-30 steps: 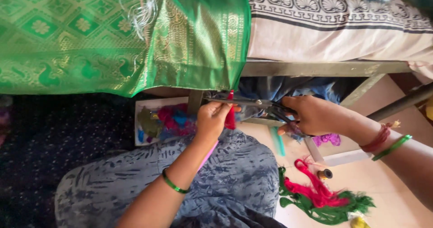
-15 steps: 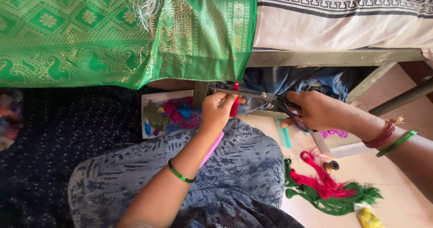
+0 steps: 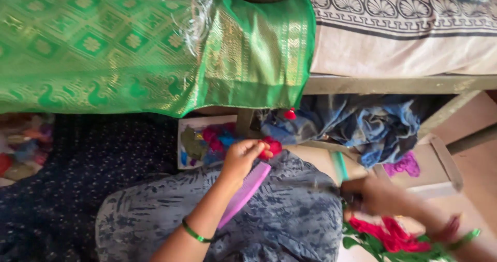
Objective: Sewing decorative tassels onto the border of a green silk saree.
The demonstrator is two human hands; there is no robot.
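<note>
The left hand pinches a small red tuft between closed fingertips, just right of the hand, above the grey-blue lap cloth. The right hand, blurred, sits nearer and farther right beside the red and green threads; its grip cannot be told.

A small red tuft, fluffy and rounded, sits at the centre of the frame, pinched at the fingertips. Lower right, a dark slim tool, blurred, points left over the blue-grey patterned cloth.
</note>
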